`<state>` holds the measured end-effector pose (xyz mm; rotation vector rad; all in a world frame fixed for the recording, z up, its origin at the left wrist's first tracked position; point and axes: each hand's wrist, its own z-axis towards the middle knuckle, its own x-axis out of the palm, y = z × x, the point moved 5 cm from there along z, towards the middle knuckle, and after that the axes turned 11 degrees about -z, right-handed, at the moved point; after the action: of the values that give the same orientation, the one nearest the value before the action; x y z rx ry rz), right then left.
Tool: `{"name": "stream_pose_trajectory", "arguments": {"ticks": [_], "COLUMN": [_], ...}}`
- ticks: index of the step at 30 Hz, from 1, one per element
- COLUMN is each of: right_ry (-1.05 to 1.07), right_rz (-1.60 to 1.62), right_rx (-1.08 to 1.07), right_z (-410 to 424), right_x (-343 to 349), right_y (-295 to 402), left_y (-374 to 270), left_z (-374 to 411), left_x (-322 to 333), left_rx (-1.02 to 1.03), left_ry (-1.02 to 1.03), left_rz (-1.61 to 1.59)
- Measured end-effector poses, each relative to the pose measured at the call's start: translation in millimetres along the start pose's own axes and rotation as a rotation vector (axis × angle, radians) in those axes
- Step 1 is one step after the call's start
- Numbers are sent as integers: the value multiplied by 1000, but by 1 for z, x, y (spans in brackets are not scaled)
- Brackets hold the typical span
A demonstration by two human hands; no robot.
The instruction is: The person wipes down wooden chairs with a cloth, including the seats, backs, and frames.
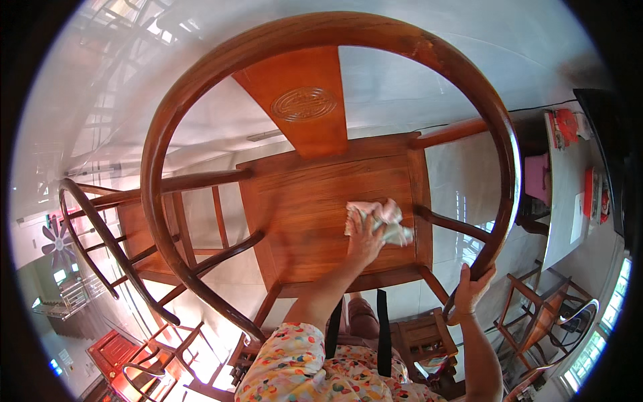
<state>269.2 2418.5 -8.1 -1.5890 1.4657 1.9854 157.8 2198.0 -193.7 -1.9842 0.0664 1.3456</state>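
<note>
Before me stands a wooden armchair with a rounded top rail [346, 27] and a carved back splat [304, 103]. My left hand [365, 238] presses a crumpled pale pink and white cloth [384, 213] onto the right part of the wooden seat [311, 216]. Its fingers lie spread over the cloth, and part of the cloth is blurred. At the right front end of the curved armrest [510, 211], my right hand [472, 289] grips the wood, thumb on top. Some of its fingers are hidden behind the rail.
A second wooden armchair [150, 231] stands close on the left. Another chair [545, 316] is at the lower right, beside a white-topped table [567, 201] carrying red items. Behind me is a small wooden piece of furniture [422, 334]. A pale wall [402, 80] rises beyond the chair back.
</note>
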Motion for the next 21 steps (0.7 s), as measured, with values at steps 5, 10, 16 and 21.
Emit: {"name": "stream_pose_trajectory", "arguments": {"ticks": [5,10,16,21], "right_ry": [31,36,53,15], "right_rz": [-11,-23,-4,-19], "right_rx": [33,40,29,-2], "right_z": [-3,0,0,-1], "right_x": [2,-2,0,1], "right_y": [6,-4,3,5], "left_y": [-31,-9,60,86], "left_z": [-11,60,127,81], "left_x": [43,13,-58,-53], "left_rx": [273,192,-216,-301], "left_ry": [109,173,112,41], "left_rz": [14,40,102,171]}}
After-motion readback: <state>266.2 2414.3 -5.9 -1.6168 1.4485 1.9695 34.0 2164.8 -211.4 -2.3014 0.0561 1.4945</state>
